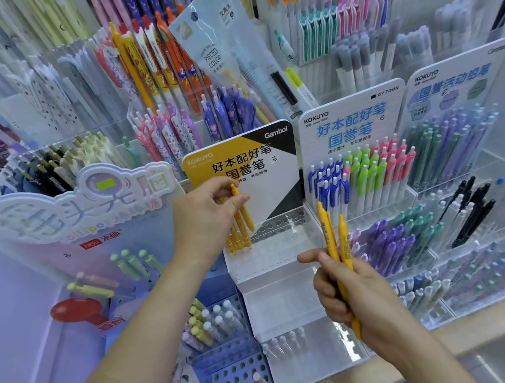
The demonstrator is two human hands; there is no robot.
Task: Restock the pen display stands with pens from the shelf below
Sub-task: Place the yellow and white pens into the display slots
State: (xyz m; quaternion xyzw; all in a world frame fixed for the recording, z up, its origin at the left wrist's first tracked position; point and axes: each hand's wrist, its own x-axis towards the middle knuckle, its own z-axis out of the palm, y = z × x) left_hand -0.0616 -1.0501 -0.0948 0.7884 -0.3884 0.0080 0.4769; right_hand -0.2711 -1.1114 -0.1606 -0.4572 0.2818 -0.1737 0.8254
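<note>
Head view — left hand (206, 217), one yellow pen (243, 206); right hand (351, 295), two pens (329, 236)

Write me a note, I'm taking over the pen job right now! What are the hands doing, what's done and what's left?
Left hand: pinches one yellow pen by its top, at the left end of the Gambol stand's top tier.
Right hand: grips a bunch of spare yellow pens, upright, in front of the stand.
Done: a few standing pens fill the top tier's left end.
Left: the rest of the top tier's holes are bare, the tier below looks bare too, and the bottom tier has only a few white pens.
</note>
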